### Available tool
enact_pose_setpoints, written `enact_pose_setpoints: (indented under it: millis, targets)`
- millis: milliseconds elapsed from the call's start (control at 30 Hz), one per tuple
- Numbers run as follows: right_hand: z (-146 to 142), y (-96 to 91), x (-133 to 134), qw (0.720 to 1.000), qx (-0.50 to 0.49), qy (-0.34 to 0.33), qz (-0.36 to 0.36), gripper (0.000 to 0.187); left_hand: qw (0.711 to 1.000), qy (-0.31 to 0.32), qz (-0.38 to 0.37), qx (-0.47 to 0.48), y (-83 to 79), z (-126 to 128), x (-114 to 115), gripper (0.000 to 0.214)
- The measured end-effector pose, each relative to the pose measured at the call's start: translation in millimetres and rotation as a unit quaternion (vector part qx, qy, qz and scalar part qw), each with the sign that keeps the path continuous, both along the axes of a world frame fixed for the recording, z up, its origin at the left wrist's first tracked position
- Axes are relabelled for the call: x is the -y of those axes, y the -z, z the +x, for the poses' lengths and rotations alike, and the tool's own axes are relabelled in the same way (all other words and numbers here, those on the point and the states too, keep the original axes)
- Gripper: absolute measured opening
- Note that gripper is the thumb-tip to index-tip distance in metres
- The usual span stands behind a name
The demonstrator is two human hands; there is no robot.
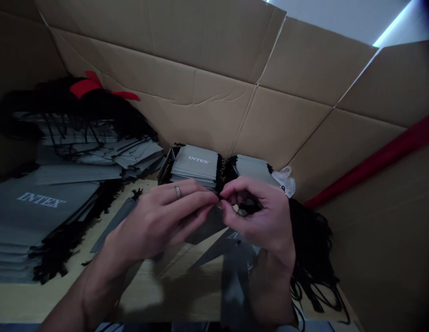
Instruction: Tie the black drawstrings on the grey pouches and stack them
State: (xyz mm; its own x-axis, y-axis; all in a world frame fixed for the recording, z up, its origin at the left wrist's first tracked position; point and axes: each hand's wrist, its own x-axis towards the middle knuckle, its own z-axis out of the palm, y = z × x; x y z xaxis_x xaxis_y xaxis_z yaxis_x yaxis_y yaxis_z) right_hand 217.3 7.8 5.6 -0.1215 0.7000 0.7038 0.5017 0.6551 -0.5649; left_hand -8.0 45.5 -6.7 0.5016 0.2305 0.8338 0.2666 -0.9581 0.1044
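Observation:
My left hand (173,214), with a ring on one finger, pinches a small dark bit of black cord (220,198) at the centre of the view. Closed on the same spot from the right, my right hand (261,216) holds thumb and forefinger together, their tips almost meeting the left ones. Most of the cord is hidden by the fingers. Below the hands, loose grey flat pieces (216,249) lie on the pale table, part of white lettering showing on one. Just behind the hands is a stack of grey pieces (196,161) marked INTEX, edged with black cord.
Large INTEX stacks (41,203) fill the left side, with a black cord bundle (107,103) tied in red on top behind. Another stack (254,168) and a clear plastic bag (286,180) stand at the cardboard wall (200,92). Loose black cords (311,253) hang at right.

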Motion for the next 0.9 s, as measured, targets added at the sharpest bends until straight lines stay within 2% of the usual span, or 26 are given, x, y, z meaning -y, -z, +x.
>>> enact_pose_setpoints:
  millis: [200,367,433,533,633,733,800,900]
  targets:
    - [1.4,3.7,-3.8,0.999,0.035,-0.01,0.01,0.015,0.999,-0.019,0.035,-0.027,6.4,1.2,-3.9,0.017]
    - [-0.1,4.7,-4.2,0.997,0.058,-0.032,0.05,0.014,0.997,-0.039,0.055,0.024,6.8,8.2,-3.7,0.017]
    - [-1.1,4.5,-2.9,0.996,0.049,-0.044,0.064,0.015,0.998,-0.028,0.021,0.048,5.4,8.3,-2.3,0.02]
    - [-2.8,5.0,-1.5,0.996,0.017,-0.062,0.057,0.018,0.994,0.017,-0.071,0.082,3.9,6.2,-1.2,0.024]
    - [-4.7,6.7,-2.1,0.995,-0.03,-0.093,0.029,0.02,0.974,0.084,-0.169,0.122,1.8,5.4,-3.1,0.024]
    - [-6.1,8.2,-3.5,0.987,-0.085,-0.133,0.007,0.021,0.947,0.162,-0.237,0.142,-1.3,6.9,-7.5,0.02]
    - [-6.0,7.9,-3.5,0.986,-0.095,-0.134,0.006,0.021,0.938,0.183,-0.255,0.146,-2.0,7.6,-10.4,0.019]
    - [-4.4,5.1,-1.6,0.994,-0.045,-0.092,0.026,0.022,0.955,0.144,-0.212,0.148,0.5,6.7,-11.6,0.024]
